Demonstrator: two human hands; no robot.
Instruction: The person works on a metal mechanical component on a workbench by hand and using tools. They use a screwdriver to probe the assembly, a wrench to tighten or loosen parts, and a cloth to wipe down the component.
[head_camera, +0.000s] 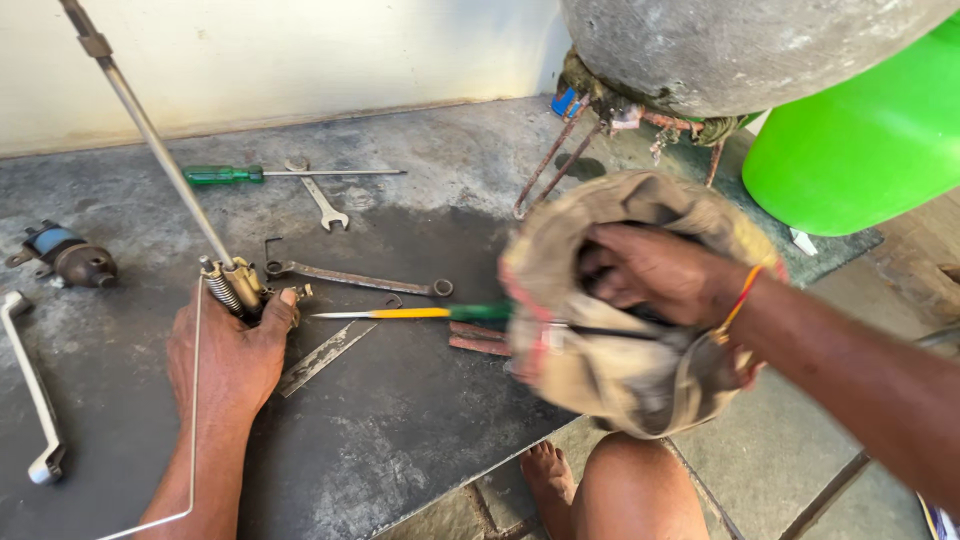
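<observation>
My left hand (232, 355) rests on the dark floor sheet (400, 430) and grips the lower end of a long metal rod (160, 160) where a small brass fitting with a spring (232, 287) sits. My right hand (655, 272) reaches into the mouth of a dirty cloth bag (620, 370), which is blurred; its fingers are curled inside and what they touch is hidden. A yellow and green screwdriver (410, 313) lies between the two hands, its handle end hidden behind the bag.
On the sheet lie a long rusty spanner (355, 277), a small spanner (322, 200), a green-handled screwdriver (290, 174), a flat metal blade (325, 357), a bent handle (30, 390) and a small motor part (68, 260). A grey tank (740, 45), a green container (860, 140) and my knee (640, 490) are right.
</observation>
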